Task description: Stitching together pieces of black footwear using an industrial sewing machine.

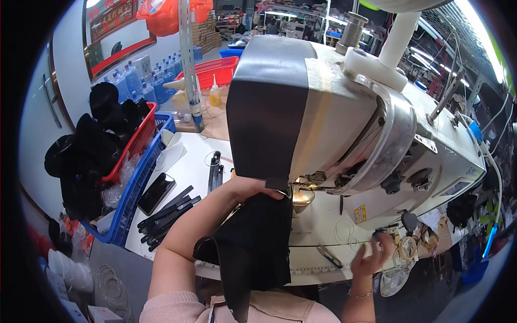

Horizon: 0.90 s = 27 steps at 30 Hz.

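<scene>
A black fabric piece (264,237) hangs from the sewing machine's needle area over the table's front edge and down against my body. My left hand (254,188) grips its upper end close beside the lit needle area (301,196); the machine head hides part of the fingers. To the right, my right hand (372,255) is raised above the table edge, away from the fabric. Its fingers are bent and apart, with nothing plainly held. A small dark object (380,233) shows at its fingertips; whether they touch is unclear. Between the fabric and that hand lies a pair of thread snips (329,256).
The bulky sewing machine (269,97) fills the centre and right. Left on the table lie black strips (167,218), a phone (156,192) and more dark strips (215,172). Blue (127,215) and red baskets (141,142) with black pieces stand farther left. A yellow bottle (215,94) stands behind.
</scene>
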### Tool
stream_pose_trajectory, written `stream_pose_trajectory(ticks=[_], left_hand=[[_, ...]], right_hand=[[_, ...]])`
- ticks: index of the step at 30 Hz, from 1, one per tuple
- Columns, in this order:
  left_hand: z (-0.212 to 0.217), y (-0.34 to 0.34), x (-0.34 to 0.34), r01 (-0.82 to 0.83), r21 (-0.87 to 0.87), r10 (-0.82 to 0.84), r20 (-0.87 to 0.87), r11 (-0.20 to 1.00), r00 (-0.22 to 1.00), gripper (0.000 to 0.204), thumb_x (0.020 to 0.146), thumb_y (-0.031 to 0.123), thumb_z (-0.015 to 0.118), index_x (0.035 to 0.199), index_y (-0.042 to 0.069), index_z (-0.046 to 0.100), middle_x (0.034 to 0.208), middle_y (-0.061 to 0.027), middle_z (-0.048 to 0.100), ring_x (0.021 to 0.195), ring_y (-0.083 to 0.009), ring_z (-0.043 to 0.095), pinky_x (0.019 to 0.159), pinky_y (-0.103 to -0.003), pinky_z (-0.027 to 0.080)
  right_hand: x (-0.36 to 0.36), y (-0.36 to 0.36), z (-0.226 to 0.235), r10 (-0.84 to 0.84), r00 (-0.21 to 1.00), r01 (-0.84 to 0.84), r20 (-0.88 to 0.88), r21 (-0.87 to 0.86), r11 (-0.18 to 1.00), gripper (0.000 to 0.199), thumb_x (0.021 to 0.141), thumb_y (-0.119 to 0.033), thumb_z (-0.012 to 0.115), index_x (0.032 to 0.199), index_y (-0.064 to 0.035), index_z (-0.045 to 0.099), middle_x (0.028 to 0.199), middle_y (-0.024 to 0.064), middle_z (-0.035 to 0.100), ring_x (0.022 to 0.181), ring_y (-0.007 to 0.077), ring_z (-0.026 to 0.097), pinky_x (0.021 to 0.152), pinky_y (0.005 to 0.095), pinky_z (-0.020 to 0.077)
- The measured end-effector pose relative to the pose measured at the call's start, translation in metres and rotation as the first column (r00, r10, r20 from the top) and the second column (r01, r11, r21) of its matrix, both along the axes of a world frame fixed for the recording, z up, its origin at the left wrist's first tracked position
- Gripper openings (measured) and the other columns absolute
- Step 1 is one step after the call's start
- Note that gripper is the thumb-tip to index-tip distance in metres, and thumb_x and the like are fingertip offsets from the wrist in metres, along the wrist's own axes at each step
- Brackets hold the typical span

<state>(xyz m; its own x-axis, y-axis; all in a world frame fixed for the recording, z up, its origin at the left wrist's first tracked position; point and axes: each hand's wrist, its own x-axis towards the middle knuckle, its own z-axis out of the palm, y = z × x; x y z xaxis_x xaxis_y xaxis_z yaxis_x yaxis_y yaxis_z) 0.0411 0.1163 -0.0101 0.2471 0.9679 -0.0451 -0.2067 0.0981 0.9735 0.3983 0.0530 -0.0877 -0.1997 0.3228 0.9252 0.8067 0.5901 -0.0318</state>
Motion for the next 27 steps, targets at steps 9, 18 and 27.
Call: stream_pose_trajectory(ticks=[9,18,27], left_hand=[[-0.030,0.014,-0.005,-0.138,0.188,0.171,-0.172,0.972,0.970,0.035,0.068,0.009,0.072,0.102,0.002,0.065,0.096,-0.0095,0.064,0.085,-0.0203,0.060,0.077,-0.031,0.049],[-0.033,0.016,-0.005,-0.245,0.239,0.302,-0.247,0.940,0.921,0.035,0.077,0.022,0.068,0.108,0.005,0.062,0.096,-0.0148,0.064,0.087,-0.0253,0.059,0.081,-0.037,0.047],[0.013,-0.009,-0.009,-0.047,0.043,0.055,-0.211,0.998,0.976,0.035,0.070,0.004,0.072,0.105,0.001,0.065,0.102,-0.0049,0.064,0.094,-0.0159,0.058,0.085,-0.028,0.046]], right_hand=[[-0.027,-0.015,-0.042,0.178,0.982,-0.175,-0.057,-0.617,0.767,0.028,0.067,-0.009,0.075,0.093,-0.0068,0.063,0.099,0.0101,0.059,0.095,0.0297,0.056,0.081,0.0401,0.0434],[-0.023,-0.022,-0.053,0.159,0.987,-0.112,0.012,-0.657,0.745,0.026,0.072,-0.009,0.069,0.098,-0.0060,0.065,0.093,0.0067,0.062,0.090,0.0281,0.057,0.079,0.0394,0.0448],[-0.035,-0.017,-0.054,0.048,0.999,-0.029,0.014,-0.624,0.781,0.013,0.082,-0.001,0.054,0.094,-0.0044,0.059,0.083,0.0132,0.059,0.080,0.0311,0.058,0.070,0.0397,0.0470]])
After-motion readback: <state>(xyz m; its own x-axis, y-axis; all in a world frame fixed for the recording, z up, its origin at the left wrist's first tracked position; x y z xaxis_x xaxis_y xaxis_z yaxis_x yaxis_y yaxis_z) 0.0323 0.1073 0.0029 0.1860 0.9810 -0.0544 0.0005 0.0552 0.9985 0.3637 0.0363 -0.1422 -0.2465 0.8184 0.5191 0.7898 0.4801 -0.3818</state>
